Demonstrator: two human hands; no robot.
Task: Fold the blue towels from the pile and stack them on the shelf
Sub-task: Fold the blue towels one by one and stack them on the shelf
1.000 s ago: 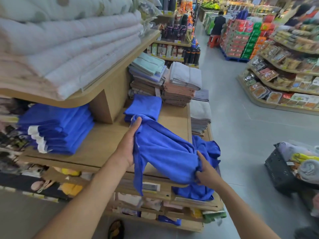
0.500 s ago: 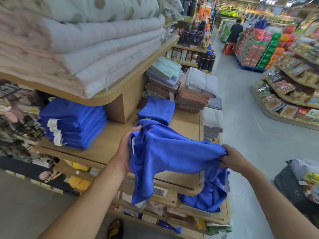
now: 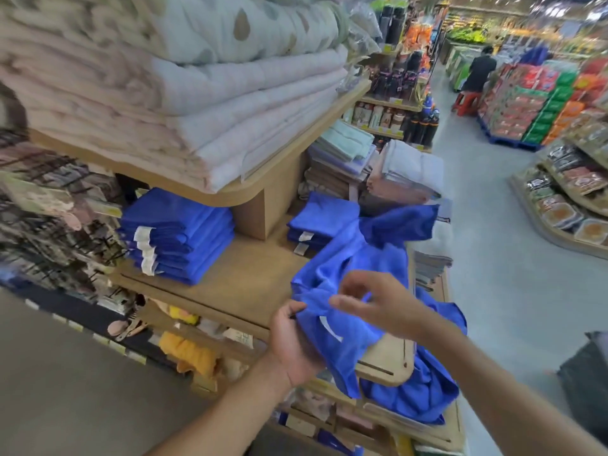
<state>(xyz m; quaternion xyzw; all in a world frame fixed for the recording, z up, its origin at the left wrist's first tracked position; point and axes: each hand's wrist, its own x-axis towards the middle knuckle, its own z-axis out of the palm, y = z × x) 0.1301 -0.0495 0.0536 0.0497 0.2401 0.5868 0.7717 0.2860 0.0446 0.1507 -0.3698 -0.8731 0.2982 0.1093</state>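
Over shelf, blue towel angled away rightward, left hand pinching.

The left grip and right grip are plain bare hands. The left forearm and right forearm are bare too, uncovered to the near edge.

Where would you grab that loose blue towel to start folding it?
By its upper edge, right of the corner the left hand grips, coming from above: the loose blue towel drapes crumpled over the shelf front, so that edge lies uppermost and free.
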